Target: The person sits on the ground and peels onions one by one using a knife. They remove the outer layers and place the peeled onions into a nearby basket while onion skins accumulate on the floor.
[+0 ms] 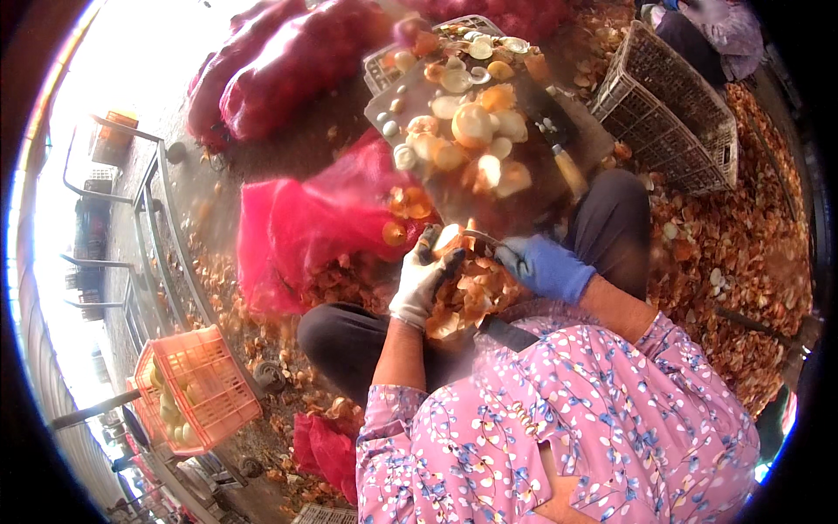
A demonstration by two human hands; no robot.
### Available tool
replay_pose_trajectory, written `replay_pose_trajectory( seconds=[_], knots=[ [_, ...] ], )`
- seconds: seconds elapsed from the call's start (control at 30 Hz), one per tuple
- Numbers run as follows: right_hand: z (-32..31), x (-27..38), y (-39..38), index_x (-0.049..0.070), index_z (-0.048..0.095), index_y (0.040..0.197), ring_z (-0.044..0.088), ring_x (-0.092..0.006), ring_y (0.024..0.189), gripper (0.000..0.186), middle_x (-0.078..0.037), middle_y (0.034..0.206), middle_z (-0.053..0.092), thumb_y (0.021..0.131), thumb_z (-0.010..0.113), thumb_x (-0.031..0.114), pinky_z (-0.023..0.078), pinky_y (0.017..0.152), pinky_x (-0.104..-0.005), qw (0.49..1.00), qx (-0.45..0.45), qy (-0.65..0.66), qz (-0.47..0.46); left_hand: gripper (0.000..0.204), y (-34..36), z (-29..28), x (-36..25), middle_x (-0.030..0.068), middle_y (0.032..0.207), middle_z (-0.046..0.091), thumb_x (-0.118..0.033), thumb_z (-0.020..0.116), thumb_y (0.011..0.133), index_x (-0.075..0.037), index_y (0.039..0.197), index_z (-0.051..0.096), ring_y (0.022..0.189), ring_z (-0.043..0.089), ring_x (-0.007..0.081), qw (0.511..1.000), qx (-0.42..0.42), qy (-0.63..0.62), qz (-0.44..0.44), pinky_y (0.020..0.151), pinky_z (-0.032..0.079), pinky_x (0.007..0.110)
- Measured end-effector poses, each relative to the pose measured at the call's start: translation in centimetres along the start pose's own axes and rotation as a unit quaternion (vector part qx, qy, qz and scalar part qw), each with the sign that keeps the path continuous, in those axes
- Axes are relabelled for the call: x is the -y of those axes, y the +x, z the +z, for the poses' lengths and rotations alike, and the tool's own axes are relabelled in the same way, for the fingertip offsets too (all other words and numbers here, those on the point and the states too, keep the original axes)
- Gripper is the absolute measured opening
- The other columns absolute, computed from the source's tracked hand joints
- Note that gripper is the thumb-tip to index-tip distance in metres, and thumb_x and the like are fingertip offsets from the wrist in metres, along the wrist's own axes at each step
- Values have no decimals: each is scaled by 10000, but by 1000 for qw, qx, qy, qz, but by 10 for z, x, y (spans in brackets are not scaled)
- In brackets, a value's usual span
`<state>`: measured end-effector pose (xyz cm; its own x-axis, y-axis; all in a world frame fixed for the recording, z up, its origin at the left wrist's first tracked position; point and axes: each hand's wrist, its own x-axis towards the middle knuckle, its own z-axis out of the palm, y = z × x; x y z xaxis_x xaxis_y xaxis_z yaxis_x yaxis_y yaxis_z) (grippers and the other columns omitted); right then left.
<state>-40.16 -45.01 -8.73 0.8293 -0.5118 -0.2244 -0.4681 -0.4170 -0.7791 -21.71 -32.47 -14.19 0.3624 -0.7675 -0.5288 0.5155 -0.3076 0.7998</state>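
My left hand (421, 282), in a white glove with dark fingers, is closed around a pale, part-peeled onion (449, 237) above a pile of brown skins (476, 297) in my lap. My right hand (546, 271), in a blue glove, grips a small knife (479, 237) with its blade at the onion. Beyond my hands a board (524, 205) bears several onion pieces (471, 127) and a cleaver (570, 172) with a wooden handle. A red mesh sack (292, 227) with loose onions (394, 232) near it lies at the left of the board.
Full red sacks (275, 65) lie at the back. A plastic crate (663, 109) stands right, near another person (707, 39). An orange crate of onions (188, 389) and metal frames (166, 214) are at left. Onion skins (742, 279) cover the floor at right.
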Motion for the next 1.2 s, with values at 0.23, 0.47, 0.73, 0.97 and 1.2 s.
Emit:
replay_pose_trajectory(
  seconds=[0.23,0.47,0.73,0.97,1.2],
  knots=[
    [21,-37,-38,35,635,943,636,-405,769,254,-229,835,643,942,506,254,495,653,-447,971,175,-158,26,550,9,3,7,67,1125,620,-109,778,785,14,1252,515,935,607,127,997,-19,-63,-27,745,515,252],
    [7,-3,-20,49,633,950,626,-407,737,234,-226,788,632,928,525,256,498,606,-451,993,-96,-41,-50,667,11,6,22,51,1060,634,-154,787,780,-8,1340,456,786,598,85,996,-42,-72,13,608,484,224],
    [15,-3,-2,69,571,891,634,-394,704,218,-204,725,631,934,512,274,479,587,-492,968,-42,-245,-22,530,4,28,18,39,1070,630,-148,759,802,-23,1256,515,863,600,107,996,-77,-42,15,676,502,245],
    [5,15,16,71,617,885,635,-410,730,264,-222,800,646,936,491,298,491,622,-498,970,-11,-242,9,556,13,23,40,53,1108,619,-126,760,787,-1,1268,511,918,580,117,992,-107,43,48,797,477,231],
    [-7,-14,37,72,687,917,572,-97,579,409,-38,635,599,969,455,405,453,522,-257,961,125,152,196,504,20,14,51,79,1087,619,44,663,832,-61,1275,446,888,622,155,989,-46,-121,73,713,513,253]
  ],
)
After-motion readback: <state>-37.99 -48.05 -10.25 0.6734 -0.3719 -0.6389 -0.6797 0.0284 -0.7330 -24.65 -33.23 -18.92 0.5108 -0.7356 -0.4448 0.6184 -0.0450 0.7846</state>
